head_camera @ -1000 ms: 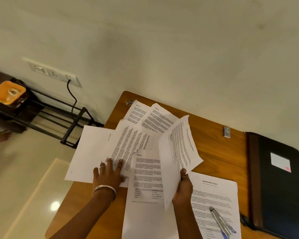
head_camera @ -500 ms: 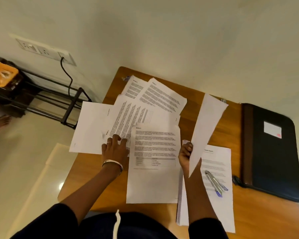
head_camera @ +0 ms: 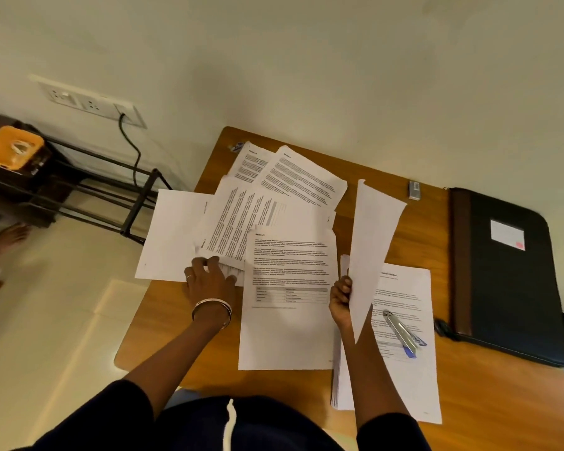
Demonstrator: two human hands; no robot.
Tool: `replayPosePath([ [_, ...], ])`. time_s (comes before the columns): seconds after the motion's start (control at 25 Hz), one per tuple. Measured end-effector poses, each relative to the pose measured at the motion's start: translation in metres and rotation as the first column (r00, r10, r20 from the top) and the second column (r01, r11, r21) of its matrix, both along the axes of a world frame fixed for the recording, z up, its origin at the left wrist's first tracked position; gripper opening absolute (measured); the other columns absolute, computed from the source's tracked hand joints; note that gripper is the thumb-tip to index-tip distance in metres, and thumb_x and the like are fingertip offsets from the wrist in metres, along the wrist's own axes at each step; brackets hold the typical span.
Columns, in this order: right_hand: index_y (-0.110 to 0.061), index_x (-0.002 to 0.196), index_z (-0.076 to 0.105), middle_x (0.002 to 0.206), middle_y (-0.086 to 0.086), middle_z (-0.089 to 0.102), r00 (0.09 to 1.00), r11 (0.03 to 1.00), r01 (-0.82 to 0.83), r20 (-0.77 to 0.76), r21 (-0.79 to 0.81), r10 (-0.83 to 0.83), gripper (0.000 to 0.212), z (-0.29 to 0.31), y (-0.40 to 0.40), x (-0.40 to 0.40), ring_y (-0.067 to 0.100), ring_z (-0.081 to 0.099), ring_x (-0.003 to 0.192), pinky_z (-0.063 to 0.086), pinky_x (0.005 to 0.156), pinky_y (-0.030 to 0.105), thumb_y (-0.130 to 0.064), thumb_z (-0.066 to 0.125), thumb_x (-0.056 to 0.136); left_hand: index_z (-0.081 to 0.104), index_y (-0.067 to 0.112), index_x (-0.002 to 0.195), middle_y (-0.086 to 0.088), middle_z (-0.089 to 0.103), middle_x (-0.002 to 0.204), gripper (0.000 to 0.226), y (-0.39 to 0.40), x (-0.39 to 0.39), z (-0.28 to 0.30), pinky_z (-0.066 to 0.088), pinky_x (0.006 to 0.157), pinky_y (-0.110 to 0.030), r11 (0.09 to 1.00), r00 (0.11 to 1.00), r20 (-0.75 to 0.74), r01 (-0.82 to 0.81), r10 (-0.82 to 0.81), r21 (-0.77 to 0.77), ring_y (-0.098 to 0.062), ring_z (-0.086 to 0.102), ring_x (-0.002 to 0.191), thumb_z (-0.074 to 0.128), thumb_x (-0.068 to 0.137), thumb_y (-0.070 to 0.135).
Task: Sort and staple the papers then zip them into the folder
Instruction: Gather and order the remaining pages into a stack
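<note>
Your right hand (head_camera: 341, 299) pinches a sheet (head_camera: 373, 242) upright above the sorted stack (head_camera: 411, 379) at the bench's near-right; left hand (head_camera: 209, 281) presses loose pages (head_camera: 241, 222).

I see white papers (head_camera: 287, 288) printed with black text on a warm brown wooden table (head_camera: 163, 320). The stapler (head_camera: 402, 333) is silver with a blue base. On the right, the folder (head_camera: 515, 288) is black with a brown spine strip and a white label. Far left sits an orange tray (head_camera: 10, 146).
</note>
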State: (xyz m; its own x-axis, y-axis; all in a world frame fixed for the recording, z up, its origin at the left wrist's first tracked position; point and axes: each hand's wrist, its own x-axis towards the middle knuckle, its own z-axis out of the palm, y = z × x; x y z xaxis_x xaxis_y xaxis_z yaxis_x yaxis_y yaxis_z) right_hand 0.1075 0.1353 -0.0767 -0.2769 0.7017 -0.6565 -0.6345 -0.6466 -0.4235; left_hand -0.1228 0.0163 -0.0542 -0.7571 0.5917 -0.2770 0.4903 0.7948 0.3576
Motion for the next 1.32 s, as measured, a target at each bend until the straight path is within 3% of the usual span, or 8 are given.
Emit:
replayPosePath([
  [0.24, -0.009, 0.088, 0.054, 0.053, -0.001, 0.051, 0.997, 0.998, -0.065, 0.032, -0.013, 0.065, 0.09, 0.024, -0.023, -0.032, 0.005, 0.044, 0.039, 0.034, 0.032, 0.014, -0.029, 0.098, 0.012, -0.001, 0.019, 0.149, -0.008, -0.006, 0.157, 0.078, -0.057, -0.048, -0.017, 0.011, 0.114, -0.052, 0.941, 0.99, 0.016, 0.142, -0.144, -0.307, -0.032, 0.002, 0.144, 0.04, 0.092, 0.052],
  [0.44, -0.017, 0.094, 0.063, 0.074, 0.002, 0.062, 0.794, 0.964, -0.259, 0.556, -0.059, 0.247, 0.011, 0.027, -0.022, -0.064, 0.011, 0.06, 0.058, 0.052, 0.046, 0.023, -0.027, 0.057, 0.095, 0.044, 0.016, 0.131, -0.006, 0.052, 0.129, 0.053, -0.059, -0.043, 0.005, 0.018, 0.109, -0.048, 0.871, 0.962, -0.036, 0.228, -0.27, -0.436, -0.029, 0.049, 0.119, 0.035, 0.093, 0.053],
  [0.52, -0.015, 0.101, 0.062, 0.092, 0.004, 0.065, 0.722, 0.956, -0.287, 0.644, -0.054, 0.254, 0.013, 0.029, -0.018, -0.08, 0.016, 0.061, 0.074, 0.055, 0.055, 0.027, -0.025, 0.054, 0.098, 0.06, 0.021, 0.113, -0.002, 0.064, 0.106, 0.04, -0.052, -0.042, 0.014, 0.027, 0.103, -0.044, 0.89, 0.952, -0.061, 0.258, -0.301, -0.376, -0.025, 0.058, 0.103, 0.039, 0.093, 0.048],
  [0.64, -0.012, 0.117, 0.06, 0.109, 0.007, 0.063, 0.692, 0.946, -0.314, 0.662, -0.082, 0.287, 0.021, 0.015, -0.014, -0.087, 0.025, 0.06, 0.09, 0.05, 0.062, 0.028, -0.02, 0.053, 0.098, 0.053, 0.02, 0.125, -0.007, 0.052, 0.125, 0.038, -0.032, -0.077, 0.013, 0.036, 0.1, -0.042, 0.969, 0.966, -0.151, 0.185, -0.21, -0.166, -0.028, 0.046, 0.117, 0.05, 0.091, 0.035],
  [0.76, -0.017, 0.111, 0.067, 0.116, 0.011, 0.068, 0.726, 0.947, -0.293, 0.615, -0.128, 0.308, 0.018, -0.001, -0.015, -0.079, 0.032, 0.064, 0.102, 0.055, 0.083, 0.046, -0.022, 0.058, 0.095, 0.027, 0.019, 0.142, -0.011, 0.024, 0.15, 0.067, -0.011, -0.133, 0.001, 0.019, 0.112, -0.049, 0.954, 0.974, -0.089, 0.184, -0.209, -0.237, -0.032, 0.022, 0.139, 0.06, 0.086, 0.036],
  [0.88, -0.025, 0.101, 0.068, 0.108, 0.009, 0.07, 0.698, 0.947, -0.276, 0.644, -0.163, 0.314, 0.011, -0.009, -0.011, -0.078, 0.032, 0.066, 0.097, 0.054, 0.086, 0.053, -0.024, 0.061, 0.093, 0.034, 0.024, 0.139, -0.009, 0.05, 0.135, 0.062, 0.007, -0.169, -0.014, 0.004, 0.113, -0.057, 0.893, 0.948, 0.018, 0.304, -0.316, -0.333, -0.031, 0.042, 0.128, 0.058, 0.085, 0.043],
  [1.08, -0.025, 0.098, 0.067, 0.103, 0.008, 0.071, 0.686, 0.947, -0.29, 0.659, -0.141, 0.308, 0.008, -0.013, -0.007, -0.077, 0.032, 0.066, 0.093, 0.055, 0.082, 0.05, -0.024, 0.061, 0.093, 0.066, 0.014, 0.106, -0.011, 0.068, 0.103, 0.033, 0.015, -0.185, 0.002, 0.046, 0.088, -0.039, 0.988, 0.985, 0.124, 0.131, -0.121, -0.078, -0.029, 0.061, 0.094, 0.066, 0.082, 0.036],
  [1.32, -0.024, 0.108, 0.066, 0.108, 0.01, 0.071, 0.703, 0.934, -0.322, 0.622, -0.152, 0.344, 0.016, -0.014, -0.006, -0.074, 0.034, 0.066, 0.099, 0.054, 0.084, 0.054, -0.024, 0.063, 0.092, 0.063, 0.019, 0.111, -0.017, 0.064, 0.104, 0.024, 0.003, -0.214, 0.079, 0.048, 0.075, -0.037, 0.999, 0.995, -0.088, 0.049, -0.047, 0.019, -0.037, 0.06, 0.095, 0.053, 0.09, 0.023],
])
